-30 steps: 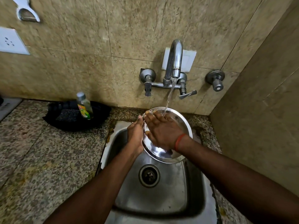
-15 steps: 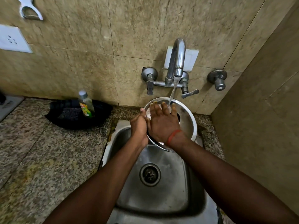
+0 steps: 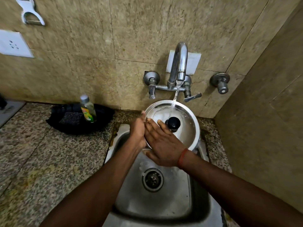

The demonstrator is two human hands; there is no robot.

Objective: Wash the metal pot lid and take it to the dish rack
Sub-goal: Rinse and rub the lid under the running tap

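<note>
Round shiny metal lid (image 3: 185, 128), black knob (image 3: 174, 122), held tilted under tap (image 3: 178, 63) stream at steel sink's (image 3: 164, 202) 12 o'clock. Rim gripped at 9 o'clock by left hand (image 3: 136, 132); right hand (image 3: 164, 145) laid flat on it. Bottle (image 3: 87, 108) label illegible.

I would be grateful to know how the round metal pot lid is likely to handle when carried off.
The round metal pot lid, wet under the water stream, will probably be slippery where the left hand grips its rim. It looks thin and rigid, so likely stiff and light. Its black knob should give a surer hold.
</note>
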